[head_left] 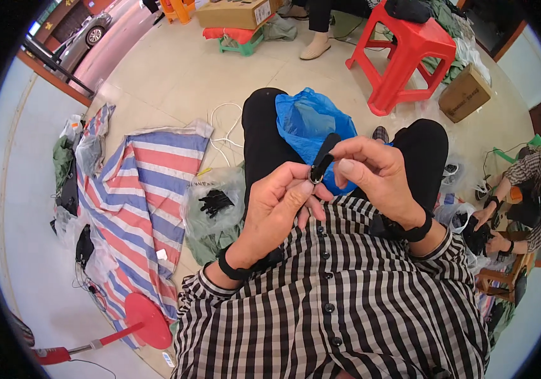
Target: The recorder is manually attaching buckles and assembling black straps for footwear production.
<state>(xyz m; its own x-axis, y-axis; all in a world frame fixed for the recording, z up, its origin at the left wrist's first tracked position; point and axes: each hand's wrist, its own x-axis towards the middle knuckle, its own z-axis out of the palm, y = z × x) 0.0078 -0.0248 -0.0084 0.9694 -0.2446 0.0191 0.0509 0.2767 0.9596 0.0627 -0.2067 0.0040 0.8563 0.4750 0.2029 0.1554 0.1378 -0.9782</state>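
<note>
Above my lap, my left hand (277, 199) is closed, its thumb and forefinger pinching a small black strap (326, 150) at its lower end, where a shiny metal ring shows. My right hand (374, 177) bends its fingers around the strap's upper part, with thumb and forefinger close together beside it. The strap's tip sticks up above the fingers. Behind both hands, an open blue plastic bag (305, 117) rests between my knees; its contents are hidden. To the left, a clear plastic bag (198, 218) lies on the floor with several black strips (215, 203) on it.
A striped tarp (163, 170) covers the floor at left, near a red round-based stand (147, 319). Ahead stand a red plastic stool (403, 54) and a cardboard box (466, 93). Another person's hands (494, 230) handle black pieces at far right. A white cord (223, 129) lies ahead.
</note>
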